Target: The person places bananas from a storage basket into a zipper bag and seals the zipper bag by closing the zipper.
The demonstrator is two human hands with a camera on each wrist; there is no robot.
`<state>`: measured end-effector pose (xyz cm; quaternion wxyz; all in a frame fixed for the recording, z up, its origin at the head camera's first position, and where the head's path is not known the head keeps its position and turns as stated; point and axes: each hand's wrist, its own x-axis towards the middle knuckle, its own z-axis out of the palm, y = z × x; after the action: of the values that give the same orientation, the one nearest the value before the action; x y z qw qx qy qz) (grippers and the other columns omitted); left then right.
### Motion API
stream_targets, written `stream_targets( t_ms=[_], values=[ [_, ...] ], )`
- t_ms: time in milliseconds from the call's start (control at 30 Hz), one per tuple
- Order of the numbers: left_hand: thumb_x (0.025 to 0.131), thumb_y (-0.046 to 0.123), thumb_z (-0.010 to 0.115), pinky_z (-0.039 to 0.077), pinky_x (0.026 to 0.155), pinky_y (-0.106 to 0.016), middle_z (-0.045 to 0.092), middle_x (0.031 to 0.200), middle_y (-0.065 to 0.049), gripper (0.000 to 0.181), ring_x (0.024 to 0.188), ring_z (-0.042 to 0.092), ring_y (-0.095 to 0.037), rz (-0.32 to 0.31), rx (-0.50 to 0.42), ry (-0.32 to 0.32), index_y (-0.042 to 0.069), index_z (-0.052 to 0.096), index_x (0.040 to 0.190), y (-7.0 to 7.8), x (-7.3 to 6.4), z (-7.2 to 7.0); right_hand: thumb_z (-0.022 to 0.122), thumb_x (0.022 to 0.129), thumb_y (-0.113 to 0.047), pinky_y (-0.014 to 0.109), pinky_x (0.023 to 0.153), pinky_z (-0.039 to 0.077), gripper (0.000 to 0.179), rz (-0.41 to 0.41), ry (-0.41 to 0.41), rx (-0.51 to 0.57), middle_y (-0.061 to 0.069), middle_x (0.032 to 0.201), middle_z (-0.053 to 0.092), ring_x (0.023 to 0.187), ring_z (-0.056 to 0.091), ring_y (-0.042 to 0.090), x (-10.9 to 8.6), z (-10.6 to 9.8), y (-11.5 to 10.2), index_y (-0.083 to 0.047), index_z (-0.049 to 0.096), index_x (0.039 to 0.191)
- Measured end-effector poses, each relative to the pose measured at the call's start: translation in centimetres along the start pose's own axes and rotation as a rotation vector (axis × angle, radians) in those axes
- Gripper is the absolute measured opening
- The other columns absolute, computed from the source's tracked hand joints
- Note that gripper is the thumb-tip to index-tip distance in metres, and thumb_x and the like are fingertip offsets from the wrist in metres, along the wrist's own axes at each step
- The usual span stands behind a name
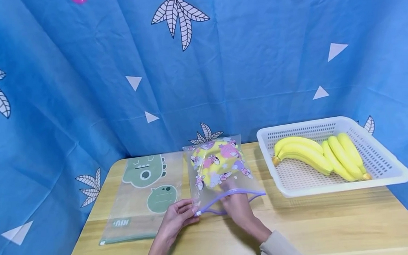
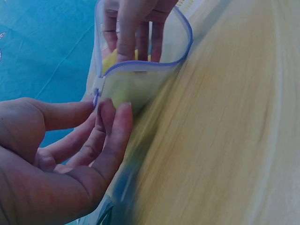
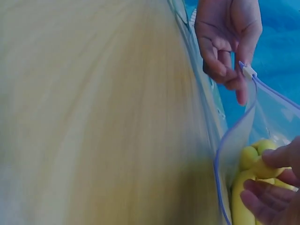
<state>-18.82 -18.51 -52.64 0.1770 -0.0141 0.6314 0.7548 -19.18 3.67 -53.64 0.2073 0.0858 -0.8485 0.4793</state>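
A clear zip bag point(image 1: 209, 196) with a purple edge and cartoon print lies on the table, its mouth facing me. My left hand point(image 1: 176, 220) pinches the mouth's left corner, by the white slider point(image 2: 98, 84). Through the open mouth my right hand point(image 1: 239, 210) reaches inside. There, yellow bananas point(image 3: 243, 201) lie in the bag, and my right thumb and fingers hold the end of the bunch in the right wrist view. The print partly hides the bananas in the head view.
A second zip bag point(image 1: 124, 206) with green dinosaur print lies flat at the left. To the right, a white plastic basket point(image 1: 283, 189) contains two bunches of bananas, one on the left point(image 1: 299, 148) and one on the right point(image 1: 344, 159). A blue curtain point(image 1: 256, 60) hangs behind the wooden table point(image 1: 325, 229).
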Motion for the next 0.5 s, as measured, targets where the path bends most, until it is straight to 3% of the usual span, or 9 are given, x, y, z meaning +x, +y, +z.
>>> stream_targets(
  t_ms=[167,300,500],
  values=[
    [0.092,-0.01,0.065,0.061,0.085,-0.041,0.066,0.099,-0.01,0.041,0.082,0.07,-0.02,0.002,-0.016,-0.048,-0.021,0.051,0.129,-0.1,-0.1,-0.5,0.078,0.079,0.009,0.026,0.057,0.052,0.025,0.008,-0.055,-0.022,-0.001,0.071,0.059,0.063,0.054,0.011,0.1,-0.6,0.3,-0.005,0.062,0.092],
    [0.09,-0.012,0.066,0.06,0.087,-0.041,0.067,0.101,-0.011,0.042,0.086,0.071,-0.02,-0.01,-0.029,-0.071,-0.02,0.052,0.13,-0.2,-0.3,-0.8,0.076,0.081,0.008,0.023,0.054,0.048,0.025,0.044,-0.108,-0.021,-0.005,0.065,0.053,0.058,0.048,0.005,-0.1,-1.1,0.3,-0.007,0.057,0.086],
    [0.089,-0.016,0.063,0.06,0.088,-0.039,0.067,0.102,-0.011,0.044,0.09,0.07,-0.019,-0.029,-0.068,-0.067,-0.019,0.051,0.131,-0.3,-0.4,-1.1,0.076,0.088,-0.004,0.024,0.049,0.049,0.012,0.13,-0.32,0.069,-0.004,0.066,0.059,0.053,0.053,0.007,-0.7,-2.5,-0.8,-0.007,0.065,0.083]
  ],
)
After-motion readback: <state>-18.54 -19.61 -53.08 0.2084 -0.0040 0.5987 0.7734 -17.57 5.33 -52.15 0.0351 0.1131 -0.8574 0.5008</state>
